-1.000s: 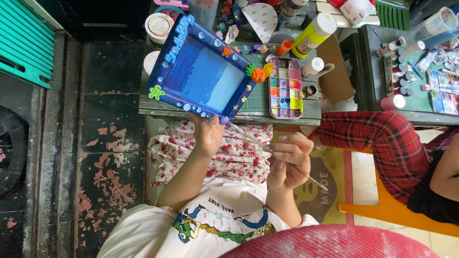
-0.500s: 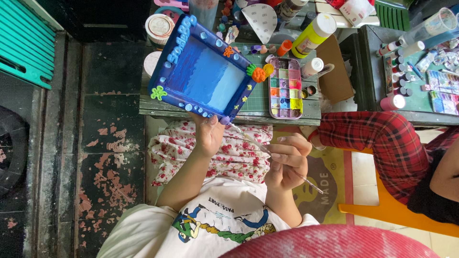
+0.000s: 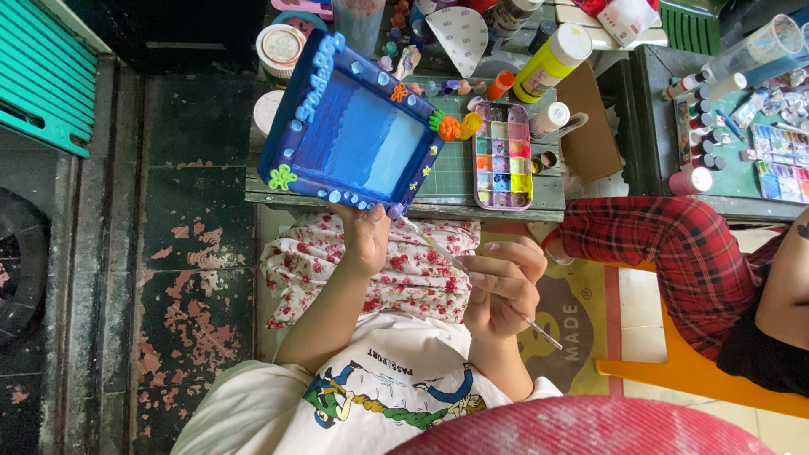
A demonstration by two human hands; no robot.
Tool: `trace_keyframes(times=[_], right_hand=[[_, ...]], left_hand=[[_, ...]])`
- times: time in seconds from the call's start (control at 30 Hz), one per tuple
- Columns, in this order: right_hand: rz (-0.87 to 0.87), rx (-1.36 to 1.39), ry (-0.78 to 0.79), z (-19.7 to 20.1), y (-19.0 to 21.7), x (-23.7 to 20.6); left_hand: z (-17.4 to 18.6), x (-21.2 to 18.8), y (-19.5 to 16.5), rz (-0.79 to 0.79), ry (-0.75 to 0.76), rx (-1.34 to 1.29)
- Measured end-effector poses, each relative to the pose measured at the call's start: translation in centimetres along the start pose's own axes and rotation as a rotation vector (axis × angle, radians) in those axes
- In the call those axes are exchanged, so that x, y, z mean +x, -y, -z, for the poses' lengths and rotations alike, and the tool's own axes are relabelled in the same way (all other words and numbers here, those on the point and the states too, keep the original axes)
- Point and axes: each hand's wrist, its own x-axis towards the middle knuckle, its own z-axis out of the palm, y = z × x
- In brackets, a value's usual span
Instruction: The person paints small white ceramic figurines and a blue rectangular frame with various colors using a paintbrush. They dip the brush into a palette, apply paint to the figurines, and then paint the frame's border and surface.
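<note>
Tilted a little further since a moment ago, frame edge now nearer the brush tip. Nearest: right hand (image 3: 503, 282) pinching a thin paintbrush (image 3: 472, 274), tip toward the frame's lower corner. Beyond, left hand (image 3: 367, 240) gripping the bottom edge of the blue painted frame (image 3: 358, 135), held up over the table edge (image 3: 472, 206). Further off, paint palette (image 3: 503, 156) and yellow bottle (image 3: 552, 61).

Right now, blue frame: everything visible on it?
The blue frame is rectangular: dark blue border, centre painted in lighter blue bands. Small moulded ornaments dot the border: pale studs, a green flower, an orange piece. It is tilted above the green mat, the left hand gripping its lower edge. Material unclear.
</note>
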Motion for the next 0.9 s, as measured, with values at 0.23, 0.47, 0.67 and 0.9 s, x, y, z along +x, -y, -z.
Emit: trace_keyframes(times=[0.23,0.47,0.67,0.9], right_hand=[[-0.019,-0.030,0.032,0.3,0.2,0.3],[-0.032,-0.004,0.002,0.1,0.3,0.2],[-0.025,-0.001,0.000,0.2,0.1,0.2],[-0.022,0.039,-0.002,0.0,-0.2,0.0]], left_hand=[[1.2,-0.6,0.9,-0.056,-0.009,0.129],[1.6,-0.7,1.2,-0.056,0.021,0.122],[1.6,-0.5,1.2,-0.096,0.024,0.129],[1.2,-0.5,1.0,-0.032,-0.007,0.040]])
